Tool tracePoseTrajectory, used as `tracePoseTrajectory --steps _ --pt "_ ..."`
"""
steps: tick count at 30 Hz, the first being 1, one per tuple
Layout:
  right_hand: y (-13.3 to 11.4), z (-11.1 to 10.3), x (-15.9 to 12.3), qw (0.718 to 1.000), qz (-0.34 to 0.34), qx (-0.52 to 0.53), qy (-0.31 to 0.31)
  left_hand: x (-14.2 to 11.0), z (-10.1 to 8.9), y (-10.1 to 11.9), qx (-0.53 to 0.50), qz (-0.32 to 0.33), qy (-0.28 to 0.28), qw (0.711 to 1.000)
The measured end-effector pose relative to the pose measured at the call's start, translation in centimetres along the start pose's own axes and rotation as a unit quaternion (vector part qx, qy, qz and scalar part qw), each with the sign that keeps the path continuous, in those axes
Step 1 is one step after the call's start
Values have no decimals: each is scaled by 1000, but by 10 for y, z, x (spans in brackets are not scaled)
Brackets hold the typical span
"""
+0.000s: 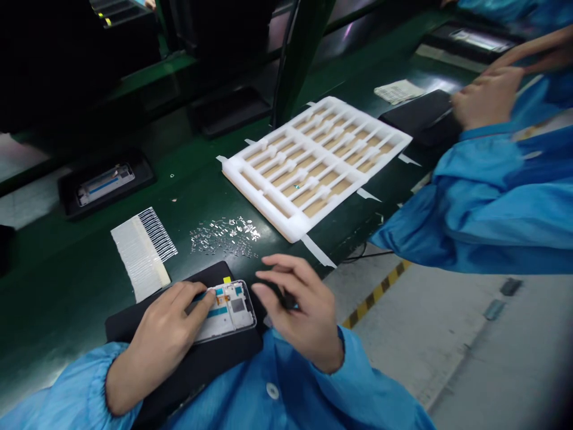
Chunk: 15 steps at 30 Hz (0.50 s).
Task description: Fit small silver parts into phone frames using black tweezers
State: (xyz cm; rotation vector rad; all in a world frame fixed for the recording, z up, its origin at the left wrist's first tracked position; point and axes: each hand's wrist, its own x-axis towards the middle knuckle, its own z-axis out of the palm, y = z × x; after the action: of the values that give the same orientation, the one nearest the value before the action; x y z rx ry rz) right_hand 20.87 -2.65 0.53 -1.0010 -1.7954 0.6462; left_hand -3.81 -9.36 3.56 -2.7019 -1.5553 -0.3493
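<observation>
Phone frame [230,310]: left hand [165,334] pins it to black mat [129,327], no sliding
Right hand [299,316]: curled, maybe gripping something dark, can't tell

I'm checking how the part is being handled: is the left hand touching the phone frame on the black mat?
Touching. The head view shows the left hand with its fingertips on the near edge of the phone frame, which lies on the black mat.

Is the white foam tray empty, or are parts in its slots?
Nearly empty: tan base shows in every slot of the white foam tray, with only a small teal speck in one.
</observation>
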Motion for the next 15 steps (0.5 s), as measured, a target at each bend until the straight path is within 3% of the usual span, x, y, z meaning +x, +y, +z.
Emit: tracePoseTrajectory --steps 3,6,10,15 --pt "20 2 4 980 96 131 119 0 -7 0 -20 -12 -20 1000" --pt "37 13 1 949 148 207 185 -3 -14 -1 -36 -25 -43 998" --pt "43 23 -6 925 209 232 217 -6 -19 -1 -29 -1 -56 998" --pt "36 22 -8 932 210 203 215 -11 -26 -23 -45 -30 -84 995"
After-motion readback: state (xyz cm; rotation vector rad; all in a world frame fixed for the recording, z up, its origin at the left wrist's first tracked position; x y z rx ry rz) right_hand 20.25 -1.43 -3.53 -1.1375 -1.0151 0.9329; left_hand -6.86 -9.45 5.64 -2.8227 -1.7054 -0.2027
